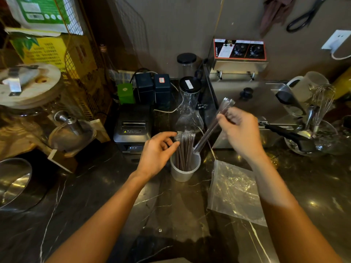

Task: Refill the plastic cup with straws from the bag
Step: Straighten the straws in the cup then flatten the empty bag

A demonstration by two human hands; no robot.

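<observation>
A translucent plastic cup [185, 170] stands on the dark marble counter, with several dark wrapped straws [183, 149] upright inside it. My left hand [157, 152] touches the tops of those straws, fingers curled around them. My right hand [240, 130] grips a small bundle of wrapped straws [210, 128], tilted, with its lower end at the cup's rim. The clear plastic bag [233, 192] lies flat on the counter to the right of the cup, under my right forearm.
A black receipt printer [133, 128] sits left of the cup and a glass carafe [189, 109] just behind it. A steel fryer [245, 88] stands behind right, a bowl of utensils [313, 133] far right, and a metal bowl [13, 183] far left.
</observation>
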